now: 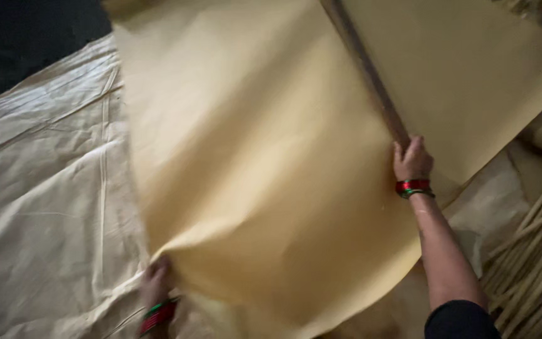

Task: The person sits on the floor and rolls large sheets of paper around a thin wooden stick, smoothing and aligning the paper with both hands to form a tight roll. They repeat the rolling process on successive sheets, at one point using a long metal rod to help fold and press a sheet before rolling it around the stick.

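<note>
Head view, going left to right: pale woven sheeting (pixel 45 188) is lying creased across the floor on the left, a stitched seam running down it, dark floor (pixel 26 31) showing at the top left corner. Left hand (pixel 156 285) is sitting low near the bottom edge, red and green bangles (pixel 158 316) on the wrist, fingers (pixel 158 267) tucking under the lower left edge of the big yellow paper sheet (pixel 265 176); hand is blurred, so cannot tell whether they are pinching the edge or just pushing under it. Paper sheet is filling the middle of the frame, lifted and bowing, lower edge curling above the sheeting. A dark wooden stick (pixel 365 69) is running diagonally down from the top across the paper. Right hand (pixel 412 160) is gripping the stick's lower end, fingers clenched around it, matching bangles on that wrist, dark sleeve (pixel 459 320) at the bottom. Another yellow sheet (pixel 472 63) is lying past the stick, and a bundle of pale thin sticks (pixel 534 257) is lying at the far right. Risks, as a judgement: paper looks thin and is sagging in the middle, so uneven pull between the two hands could be creasing or tearing it; left edge could be slipping free if the hold is loose; stick end could be poking through the sheet if it tilts.
</note>
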